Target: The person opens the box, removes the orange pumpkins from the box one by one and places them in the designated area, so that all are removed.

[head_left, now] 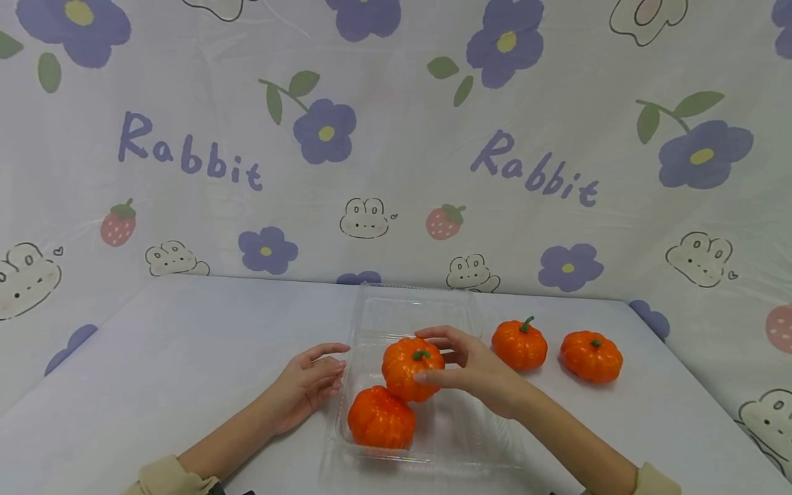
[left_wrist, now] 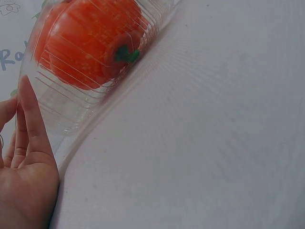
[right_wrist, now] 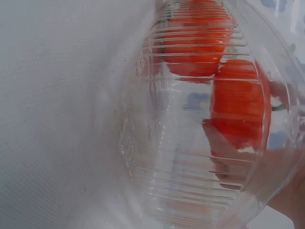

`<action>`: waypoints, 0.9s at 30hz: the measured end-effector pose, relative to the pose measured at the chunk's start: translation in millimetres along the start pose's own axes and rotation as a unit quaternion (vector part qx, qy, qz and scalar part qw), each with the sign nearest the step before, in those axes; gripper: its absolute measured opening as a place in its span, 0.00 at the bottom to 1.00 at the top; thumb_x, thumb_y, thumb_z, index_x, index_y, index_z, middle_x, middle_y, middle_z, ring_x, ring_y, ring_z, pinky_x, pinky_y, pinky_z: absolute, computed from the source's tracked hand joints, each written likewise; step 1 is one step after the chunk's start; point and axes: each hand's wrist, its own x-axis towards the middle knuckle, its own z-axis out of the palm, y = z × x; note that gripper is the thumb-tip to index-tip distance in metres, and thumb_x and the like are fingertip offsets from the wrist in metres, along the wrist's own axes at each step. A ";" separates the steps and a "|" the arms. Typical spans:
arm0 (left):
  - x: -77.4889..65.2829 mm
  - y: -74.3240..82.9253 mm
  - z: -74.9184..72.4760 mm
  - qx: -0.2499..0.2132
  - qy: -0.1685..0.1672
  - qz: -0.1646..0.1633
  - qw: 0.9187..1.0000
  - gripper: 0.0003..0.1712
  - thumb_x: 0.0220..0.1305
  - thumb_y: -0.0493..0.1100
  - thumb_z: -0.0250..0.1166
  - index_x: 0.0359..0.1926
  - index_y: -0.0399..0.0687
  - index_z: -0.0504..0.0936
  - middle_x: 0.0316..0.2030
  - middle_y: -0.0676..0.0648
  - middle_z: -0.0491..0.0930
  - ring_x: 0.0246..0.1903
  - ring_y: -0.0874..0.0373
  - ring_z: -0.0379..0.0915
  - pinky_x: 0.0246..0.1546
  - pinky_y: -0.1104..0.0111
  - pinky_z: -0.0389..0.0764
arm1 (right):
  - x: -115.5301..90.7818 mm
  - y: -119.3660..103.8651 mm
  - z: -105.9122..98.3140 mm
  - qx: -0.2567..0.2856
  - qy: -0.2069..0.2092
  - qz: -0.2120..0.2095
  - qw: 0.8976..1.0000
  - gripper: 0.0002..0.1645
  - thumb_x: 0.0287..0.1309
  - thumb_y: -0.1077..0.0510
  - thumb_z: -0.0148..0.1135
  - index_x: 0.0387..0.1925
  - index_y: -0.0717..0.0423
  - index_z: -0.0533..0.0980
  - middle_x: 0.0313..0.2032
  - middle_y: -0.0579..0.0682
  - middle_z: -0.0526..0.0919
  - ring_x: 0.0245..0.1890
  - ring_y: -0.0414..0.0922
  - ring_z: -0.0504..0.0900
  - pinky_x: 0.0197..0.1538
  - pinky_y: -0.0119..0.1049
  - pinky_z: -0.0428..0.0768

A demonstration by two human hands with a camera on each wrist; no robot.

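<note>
Nearby, two pumpkins [head_left: 520, 347] [head_left: 591, 359] sit beside the box [head_left: 467, 423].

I work in soft, even light, with glints along the clear plastic clamshell [head_left: 464, 433]; my wrist views look dimmer, softer.

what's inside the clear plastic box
One pumpkin sits in the clear plastic box, at its near left; the right hand holds another pumpkin in or just above it. The floor under the first is covered.
</note>
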 end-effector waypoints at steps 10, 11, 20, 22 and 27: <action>-1.1 1.3 0.8 0.000 -0.002 -0.001 1.000 0.14 0.80 0.36 0.58 0.62 0.47 0.74 0.35 0.54 0.80 0.32 0.64 0.77 0.42 0.78 0.85 | -3.6 0.5 -3.0 -0.025 0.013 -0.009 1.000 0.40 0.62 0.52 0.75 0.72 0.54 0.71 0.70 0.60 0.74 0.60 0.51 0.79 0.61 0.49 0.85; -1.1 1.3 0.9 0.000 -0.001 -0.001 1.000 0.14 0.80 0.36 0.58 0.62 0.47 0.74 0.35 0.54 0.80 0.32 0.63 0.77 0.42 0.78 0.85 | -4.2 0.7 -3.9 -0.028 0.016 -0.012 0.999 0.40 0.62 0.52 0.75 0.72 0.54 0.71 0.70 0.60 0.74 0.60 0.51 0.80 0.61 0.49 0.85; 0.1 0.1 -0.5 -0.002 -0.005 0.003 1.000 0.13 0.80 0.36 0.57 0.61 0.47 0.75 0.35 0.54 0.80 0.32 0.64 0.76 0.42 0.78 0.85 | -11.9 2.3 -13.3 -0.035 0.026 -0.025 0.999 0.42 0.62 0.52 0.76 0.73 0.55 0.70 0.70 0.61 0.74 0.60 0.52 0.80 0.60 0.48 0.85; 0.2 0.2 -0.5 -0.004 -0.006 0.003 1.000 0.13 0.80 0.36 0.57 0.61 0.48 0.75 0.35 0.54 0.80 0.32 0.64 0.76 0.42 0.77 0.85 | -13.6 2.8 -15.2 -0.038 0.029 -0.023 0.999 0.42 0.62 0.52 0.76 0.73 0.55 0.70 0.70 0.61 0.74 0.59 0.51 0.80 0.60 0.48 0.85; -0.3 1.1 0.4 -0.008 -0.006 0.003 1.000 0.13 0.80 0.36 0.58 0.61 0.48 0.75 0.35 0.54 0.80 0.32 0.64 0.77 0.42 0.77 0.85 | -17.5 3.3 -19.7 -0.049 0.034 -0.017 0.998 0.42 0.62 0.51 0.76 0.74 0.54 0.69 0.70 0.61 0.74 0.61 0.52 0.79 0.60 0.50 0.85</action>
